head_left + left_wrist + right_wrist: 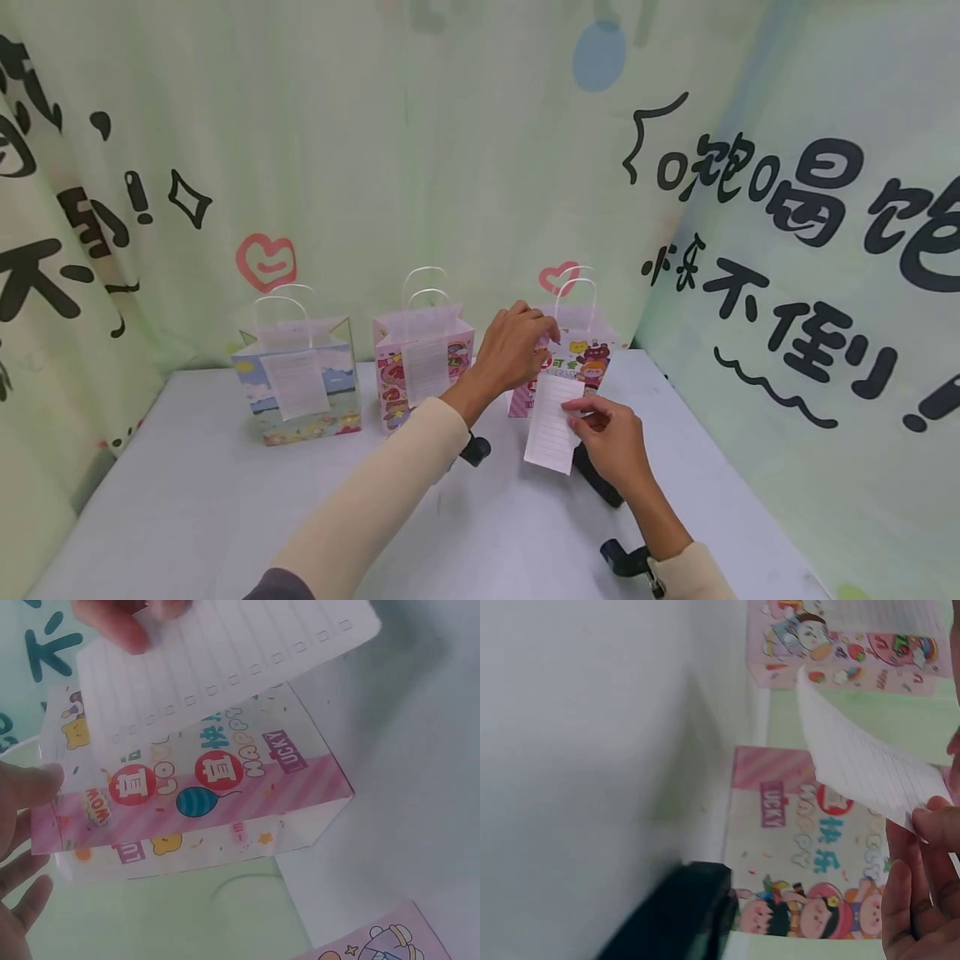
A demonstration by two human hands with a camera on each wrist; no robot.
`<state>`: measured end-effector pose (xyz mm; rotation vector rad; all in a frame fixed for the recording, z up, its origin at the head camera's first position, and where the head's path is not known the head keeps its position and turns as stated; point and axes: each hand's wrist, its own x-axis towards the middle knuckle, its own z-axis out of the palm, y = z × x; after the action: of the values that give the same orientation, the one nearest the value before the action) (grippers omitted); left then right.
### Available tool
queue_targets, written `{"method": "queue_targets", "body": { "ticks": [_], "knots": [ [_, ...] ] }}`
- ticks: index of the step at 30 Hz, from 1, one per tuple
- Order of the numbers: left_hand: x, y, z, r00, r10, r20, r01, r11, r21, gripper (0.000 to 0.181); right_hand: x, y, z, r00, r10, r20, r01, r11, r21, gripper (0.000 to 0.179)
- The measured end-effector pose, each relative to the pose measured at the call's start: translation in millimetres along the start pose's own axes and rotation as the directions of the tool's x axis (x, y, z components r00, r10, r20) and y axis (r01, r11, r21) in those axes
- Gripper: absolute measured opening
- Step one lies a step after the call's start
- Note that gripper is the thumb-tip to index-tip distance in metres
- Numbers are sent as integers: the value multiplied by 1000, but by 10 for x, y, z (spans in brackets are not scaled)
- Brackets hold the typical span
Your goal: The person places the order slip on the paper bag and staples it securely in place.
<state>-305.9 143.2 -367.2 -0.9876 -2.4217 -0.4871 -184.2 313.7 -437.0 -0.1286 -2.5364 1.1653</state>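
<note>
My right hand pinches a white lined note sheet by its right edge, in front of the right-hand paper gift bag. The sheet has a row of small checkboxes, clear in the left wrist view, and it bends a little in the right wrist view. That bag is pink and white with cartoon figures and white handles. At its upper left corner, my left hand holds the rim between thumb and fingers. The sheet and left hand cover part of the bag's front.
A blue gift bag with a lined sheet on its front stands at the left. A pink bag with a similar sheet stands in the middle, partly behind my left arm. All are on a white table before a printed curtain.
</note>
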Motion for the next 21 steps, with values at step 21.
{"method": "queue_targets", "body": {
  "ticks": [21],
  "knots": [
    [25,3,55,999,-40,-7,39,999,-38,11,550,-76,-142,995,-9,-101,13,999,42,18]
  ]
}}
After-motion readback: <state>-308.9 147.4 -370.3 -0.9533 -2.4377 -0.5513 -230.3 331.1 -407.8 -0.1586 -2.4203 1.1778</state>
